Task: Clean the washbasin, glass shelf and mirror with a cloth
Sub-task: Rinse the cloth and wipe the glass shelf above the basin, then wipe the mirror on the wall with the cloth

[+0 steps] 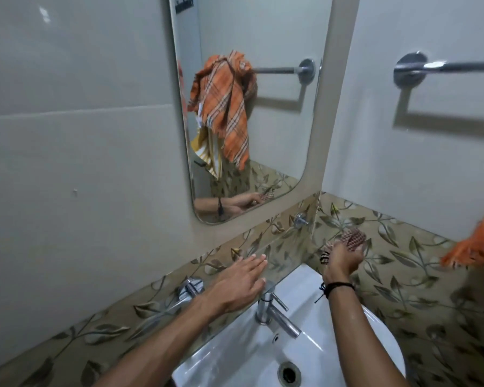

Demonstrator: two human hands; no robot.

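A clear glass shelf [280, 241] runs along the leaf-patterned tile band above the white washbasin [235, 358]. My left hand [239, 280] lies flat on the shelf with straight fingers. My right hand [342, 259] grips a brown checked cloth [352, 238] at the shelf's right end, by the corner of the walls. The mirror [277, 113] hangs on the wall above the shelf and reflects both hands and an orange checked towel.
A chrome tap [274, 308] stands at the basin's back edge under the shelf. A chrome shelf bracket [190, 286] sits left of my left hand. A towel rail [444, 67] is on the right wall, with an orange towel [475, 247] at the right edge.
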